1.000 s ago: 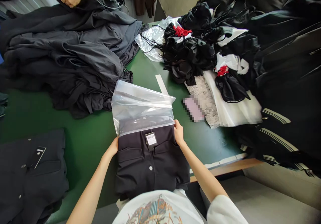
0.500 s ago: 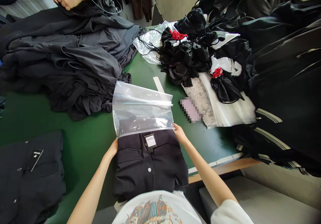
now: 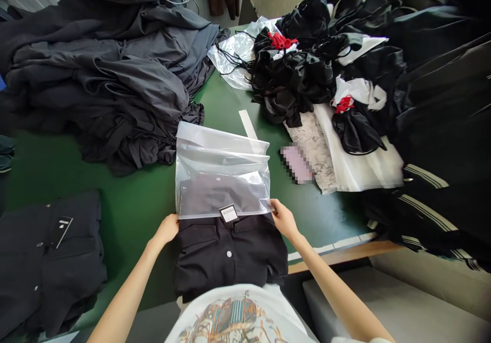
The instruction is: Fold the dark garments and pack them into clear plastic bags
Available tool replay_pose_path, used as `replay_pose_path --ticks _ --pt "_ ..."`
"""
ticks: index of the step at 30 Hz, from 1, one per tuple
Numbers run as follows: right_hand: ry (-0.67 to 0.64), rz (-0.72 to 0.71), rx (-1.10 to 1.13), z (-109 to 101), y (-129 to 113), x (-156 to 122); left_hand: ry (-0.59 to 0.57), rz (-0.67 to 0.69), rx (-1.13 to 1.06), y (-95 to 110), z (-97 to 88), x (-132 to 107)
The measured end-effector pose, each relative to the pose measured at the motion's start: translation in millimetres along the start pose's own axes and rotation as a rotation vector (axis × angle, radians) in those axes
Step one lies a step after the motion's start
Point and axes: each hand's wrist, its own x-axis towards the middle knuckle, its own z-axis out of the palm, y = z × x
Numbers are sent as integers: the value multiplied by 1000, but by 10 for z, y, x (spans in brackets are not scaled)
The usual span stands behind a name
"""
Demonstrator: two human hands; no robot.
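Head cam: green table [image 3: 130,205], garment piles [image 3: 115,82]; L hand [image 3: 168,229], R hand [image 3: 284,219] fingers pinch bag [image 3: 222,169].

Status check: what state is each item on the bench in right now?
plastic bag: mouth open, partway over the folded garment
folded garment: top end inside the bag, rest outside
barcode tag: lying at the bag's mouth
left hand: gripping the bag's left edge
right hand: gripping the bag's right corner
second garment: folded, unbagged
grey pile: heaped, unfolded
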Motion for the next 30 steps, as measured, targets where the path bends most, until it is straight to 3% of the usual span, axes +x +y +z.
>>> replay_pose_path --ticks 4,6,8,10,14,18,21,24,26,28,30 --pt "196 -223 -244 -66 -248 133 381 143 219 168 -36 19" --pt "230 -355 -324 -102 -439 244 498 278 240 326 -88 46" --pt "222 -452 -387 -112 -654 368 512 415 320 492 -161 90" --pt "201 -512 -415 -96 -864 490 444 513 415 631 -239 144" --pt "153 -596 -474 -67 -1115 622 354 595 461 733 -353 186" --pt "102 -724 -680 -141 -914 501 380 683 596 536 -358 34" --pt "161 -745 -785 -173 -550 331 410 774 708 210 -262 -94" --pt "262 -725 -800 -74 -205 226 494 813 739 -147 -51 -119" --pt "319 -646 -751 53 -49 203 588 740 686 -315 125 -89" --pt "344 -480 -657 177 34 194 655 590 563 -376 267 -64" --pt "303 -296 -542 246 52 171 618 442 422 -327 313 -78"
